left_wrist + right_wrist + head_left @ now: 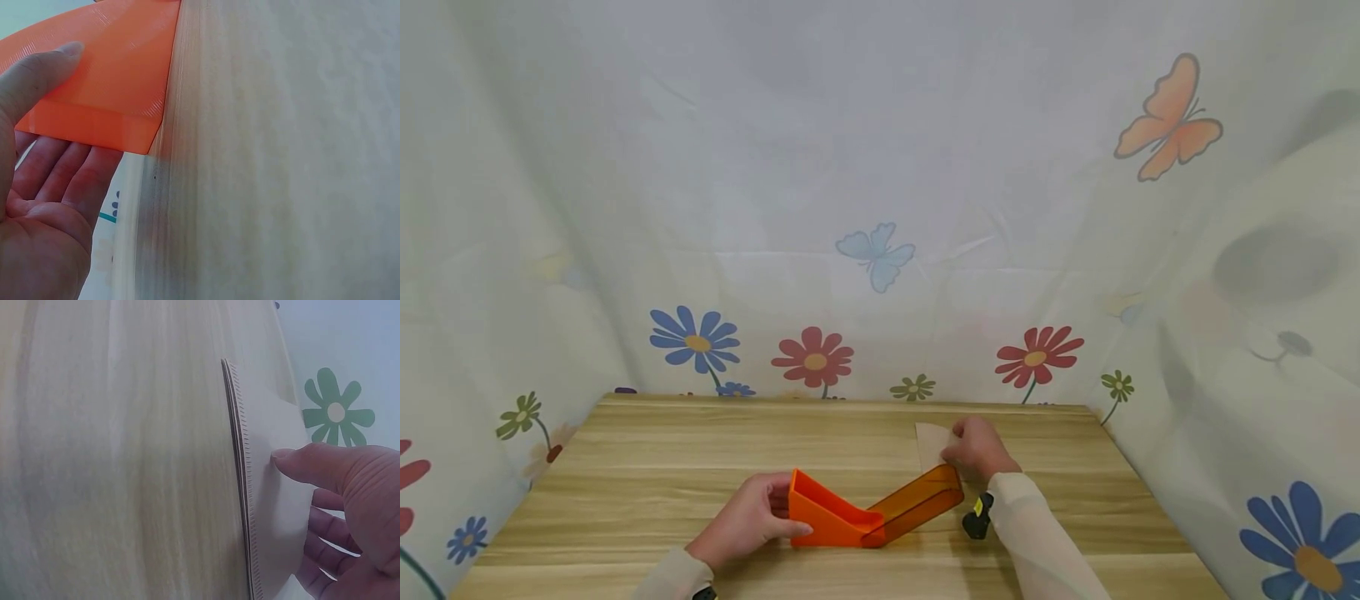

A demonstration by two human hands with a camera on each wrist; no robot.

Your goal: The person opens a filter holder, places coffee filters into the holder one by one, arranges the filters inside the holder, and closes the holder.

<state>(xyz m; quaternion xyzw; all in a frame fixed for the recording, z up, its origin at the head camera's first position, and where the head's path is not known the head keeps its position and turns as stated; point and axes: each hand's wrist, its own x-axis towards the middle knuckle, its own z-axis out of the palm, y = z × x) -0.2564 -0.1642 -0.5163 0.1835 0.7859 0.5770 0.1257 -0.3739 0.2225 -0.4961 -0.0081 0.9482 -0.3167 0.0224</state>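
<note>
On the table stands an orange plastic coffee filter holder, its translucent amber lid tilted out to the right on a hinge at the low end. My left hand grips the holder's tall end, thumb on the near wall and fingers behind, as the left wrist view also shows. Behind the lid, my right hand pinches a thin stack of pale paper coffee filters between thumb and fingers. A crimped seam runs along the filters' edge. In the head view the lid hides their lower part.
A pale curtain printed with flowers and butterflies hangs behind the table and at both sides. A dark wrist device with a yellow mark sits at the right sleeve's cuff.
</note>
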